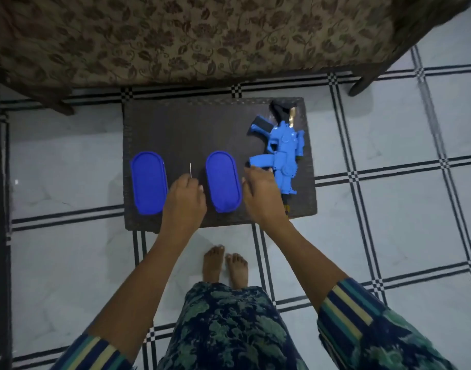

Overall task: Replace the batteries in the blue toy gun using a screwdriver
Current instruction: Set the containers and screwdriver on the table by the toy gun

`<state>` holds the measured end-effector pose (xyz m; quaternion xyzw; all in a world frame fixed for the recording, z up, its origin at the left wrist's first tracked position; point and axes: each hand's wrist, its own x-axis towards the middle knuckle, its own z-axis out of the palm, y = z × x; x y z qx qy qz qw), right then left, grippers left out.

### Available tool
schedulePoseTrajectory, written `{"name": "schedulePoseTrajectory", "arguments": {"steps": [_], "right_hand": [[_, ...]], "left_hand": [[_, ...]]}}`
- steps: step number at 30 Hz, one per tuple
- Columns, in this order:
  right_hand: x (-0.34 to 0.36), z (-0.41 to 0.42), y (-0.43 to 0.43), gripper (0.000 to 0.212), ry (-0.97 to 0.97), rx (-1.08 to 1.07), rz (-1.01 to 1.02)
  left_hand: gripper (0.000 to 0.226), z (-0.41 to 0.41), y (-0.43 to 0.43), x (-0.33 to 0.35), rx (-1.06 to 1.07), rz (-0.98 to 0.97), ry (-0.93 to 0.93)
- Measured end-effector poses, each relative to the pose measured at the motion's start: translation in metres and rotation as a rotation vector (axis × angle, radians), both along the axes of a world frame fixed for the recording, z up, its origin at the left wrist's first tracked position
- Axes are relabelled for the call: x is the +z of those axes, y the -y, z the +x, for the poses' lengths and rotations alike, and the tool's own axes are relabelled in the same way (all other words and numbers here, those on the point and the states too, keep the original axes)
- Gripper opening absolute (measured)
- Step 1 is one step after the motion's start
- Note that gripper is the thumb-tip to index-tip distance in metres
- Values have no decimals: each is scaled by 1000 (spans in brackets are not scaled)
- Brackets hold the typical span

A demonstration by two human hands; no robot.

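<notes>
A white tiled floor [69, 161] with black lines carries a floral-covered sofa [202, 36] at 12 o'clock and a low dark table [189, 124] at the centre. The blue toy gun [285, 153] lies flat at the table's 3 o'clock. One blue oval box [148, 182] sits at 8 o'clock, a second blue oval box [223, 181] at 6. Between them the left hand [186, 198] curls round a screwdriver [190, 170], its thin shaft pointing to 12. The right hand [261, 193] touches the gun's handle; whether it clasps, I cannot tell
</notes>
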<state>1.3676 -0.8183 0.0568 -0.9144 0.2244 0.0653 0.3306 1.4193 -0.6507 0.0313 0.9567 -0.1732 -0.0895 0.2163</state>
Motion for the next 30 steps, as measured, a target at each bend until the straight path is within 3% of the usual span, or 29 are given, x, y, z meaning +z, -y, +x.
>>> {"name": "schedulePoseTrajectory", "arguments": {"steps": [6,14,18,22,26,30], "right_hand": [[117,-26,5,35,81,60,-127],[207,-79,22,29,162,29,-195],[219,-107,51,30,204,-6,-232],[219,-132,98,51,171,28,-221],[229,-163,160,37,178,69,-246],[237,-188,223,36,236,143,-254]], "left_hand": [[35,-19,12,119,-67,-127,14],[28,-53,46,219,-180,-186,72],[26,-77,85,242,-220,-183,118],[22,-98,133,247,-233,-189,131],[21,-128,190,252,-177,-208,154],[24,-157,246,257,-95,-240,135]]}}
